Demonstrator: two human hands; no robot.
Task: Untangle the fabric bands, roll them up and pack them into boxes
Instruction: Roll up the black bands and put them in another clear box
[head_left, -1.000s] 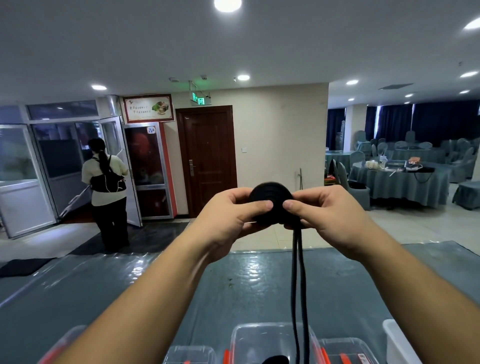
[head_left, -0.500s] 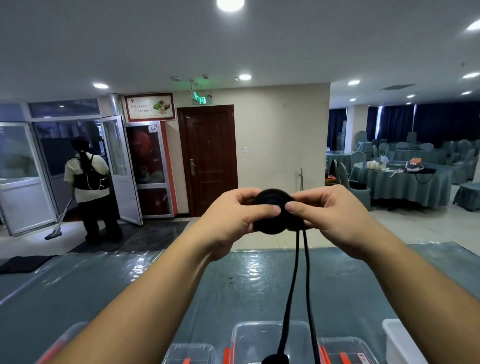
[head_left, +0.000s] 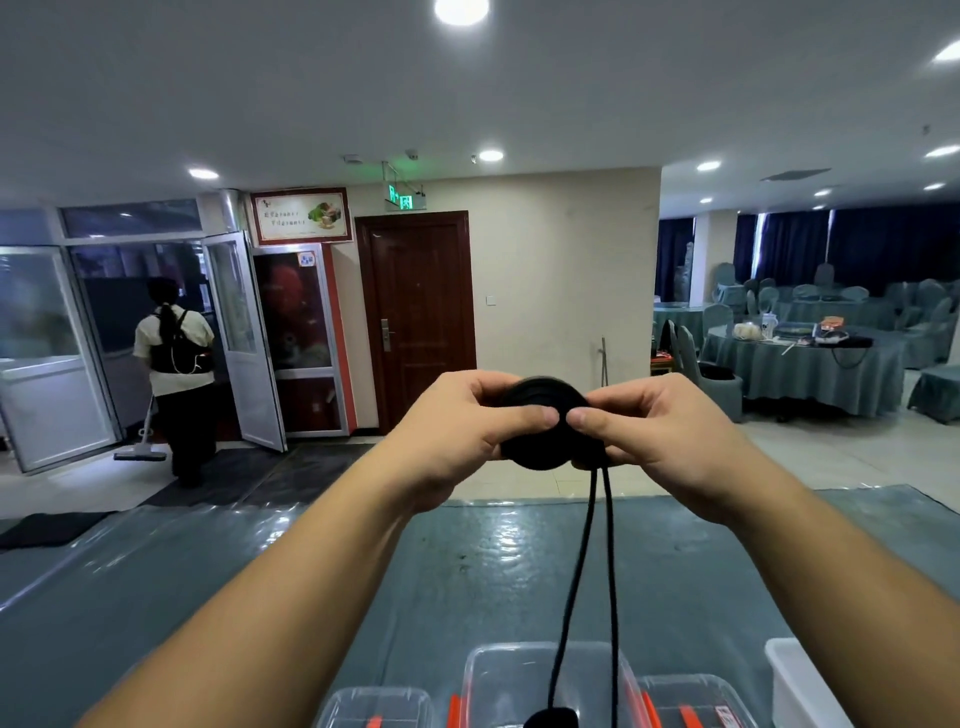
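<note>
A black fabric band is wound into a flat round roll (head_left: 540, 441), held up at chest height above the table. My left hand (head_left: 467, 431) grips the roll's left side, thumb pressed on its face. My right hand (head_left: 660, 431) pinches its right side, thumb tip next to the left thumb. Two loose black strands (head_left: 587, 571) hang straight down from the roll to a dark bundle at the bottom edge (head_left: 550, 719), over a clear plastic box (head_left: 498, 675). Much of the roll is hidden by my fingers.
Clear boxes with orange clips (head_left: 691, 701) line the near table edge, with a white bin (head_left: 800, 680) at the right. The table (head_left: 260, 561) has a teal cover under plastic. A person with a mop (head_left: 176, 364) stands by the glass doors. Dining tables (head_left: 800, 364) fill the right.
The roll sits a little lower in my hands and my thumbs have come together on its face. The hanging strands swung slightly. The person at the doors walked left, further into the doorway.
</note>
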